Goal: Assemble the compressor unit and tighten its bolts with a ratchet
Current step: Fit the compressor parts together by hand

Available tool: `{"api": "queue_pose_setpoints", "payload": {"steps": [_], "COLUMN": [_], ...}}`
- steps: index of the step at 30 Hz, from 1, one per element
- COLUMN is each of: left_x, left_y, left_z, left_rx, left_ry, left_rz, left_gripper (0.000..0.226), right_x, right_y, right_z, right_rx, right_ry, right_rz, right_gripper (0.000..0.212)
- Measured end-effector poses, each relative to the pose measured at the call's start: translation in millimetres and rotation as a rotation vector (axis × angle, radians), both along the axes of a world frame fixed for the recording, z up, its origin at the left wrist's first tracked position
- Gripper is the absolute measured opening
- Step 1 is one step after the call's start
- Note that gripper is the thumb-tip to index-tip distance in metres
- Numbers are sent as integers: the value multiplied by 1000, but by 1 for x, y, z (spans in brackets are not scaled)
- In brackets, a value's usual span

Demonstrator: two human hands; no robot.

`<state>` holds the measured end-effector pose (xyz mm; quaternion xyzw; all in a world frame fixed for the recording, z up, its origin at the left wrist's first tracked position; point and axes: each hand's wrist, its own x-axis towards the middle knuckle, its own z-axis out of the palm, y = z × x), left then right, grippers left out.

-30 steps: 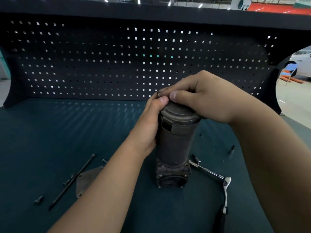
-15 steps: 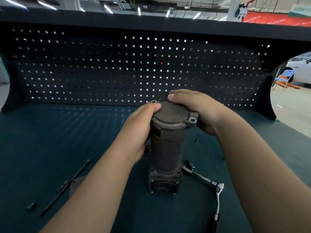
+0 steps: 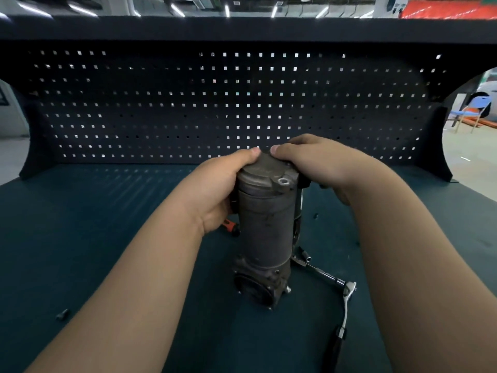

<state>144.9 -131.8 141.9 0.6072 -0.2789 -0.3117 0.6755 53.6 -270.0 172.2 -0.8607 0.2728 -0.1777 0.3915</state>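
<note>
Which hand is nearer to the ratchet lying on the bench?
Right. The right hand grips the top cap on the side where the ratchet lies, above and behind it. The left hand grips the opposite side, with the compressor between.

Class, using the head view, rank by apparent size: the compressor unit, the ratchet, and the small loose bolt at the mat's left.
1. compressor unit, largest.
2. ratchet, long but thin.
3. loose bolt, smallest by far.
No two look alike in size.

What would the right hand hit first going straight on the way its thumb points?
Probably the thumb of the left hand, close ahead on the cap; depth is unclear.
</note>
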Motion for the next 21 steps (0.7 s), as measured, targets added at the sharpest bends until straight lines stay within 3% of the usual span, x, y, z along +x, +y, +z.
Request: {"api": "queue_pose_setpoints", "payload": {"steps": [4,10,15,21], "left_x": [-3,-6,-8,-12], "left_y": [-7,-3,3,2], "left_z": [2,0,0,-7], "left_rx": [3,-46,-135,-202], "left_ry": [23,138,275,266], "left_rz": [24,-27,-103,-87], "left_gripper": [25,29,38,35], "right_x": [-4,-4,-6,-7], "right_y": [-3,1,5,11], "right_z": [-2,-5,-1,-4], "right_rx": [-29,20,-57,-56], "right_ry": [42,-57,-57,-145], "right_rz": [-11,-35,-27,-13], "right_gripper": [73,64,76,62]}}
